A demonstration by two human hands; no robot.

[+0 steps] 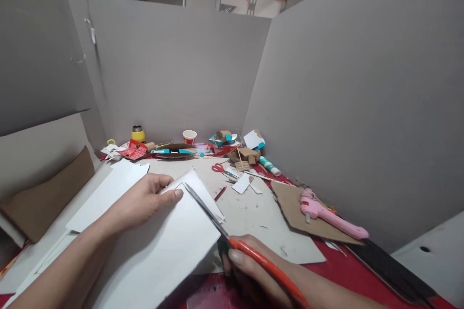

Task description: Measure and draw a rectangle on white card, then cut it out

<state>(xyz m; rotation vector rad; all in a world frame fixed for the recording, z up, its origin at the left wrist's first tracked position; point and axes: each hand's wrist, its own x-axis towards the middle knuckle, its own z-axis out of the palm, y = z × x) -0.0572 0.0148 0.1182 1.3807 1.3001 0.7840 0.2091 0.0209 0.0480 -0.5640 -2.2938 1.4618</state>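
A large white sheet of card is gripped along its upper edge by my left hand, thumb on top. Orange-handled scissors are in my right hand, fingers wrapped round the handles. Their blades lie across the card, the tip close to my left thumb. A strip of card stands off on the far side of the blades, along the cut. How far apart the blades are is hard to see. My right fingers are partly hidden under the handles.
A pink glue gun rests on brown cardboard at right. Red-handled scissors, card scraps and a pencil lie ahead. Farther back stand a paper cup and yellow bottle. Grey partitions enclose the table.
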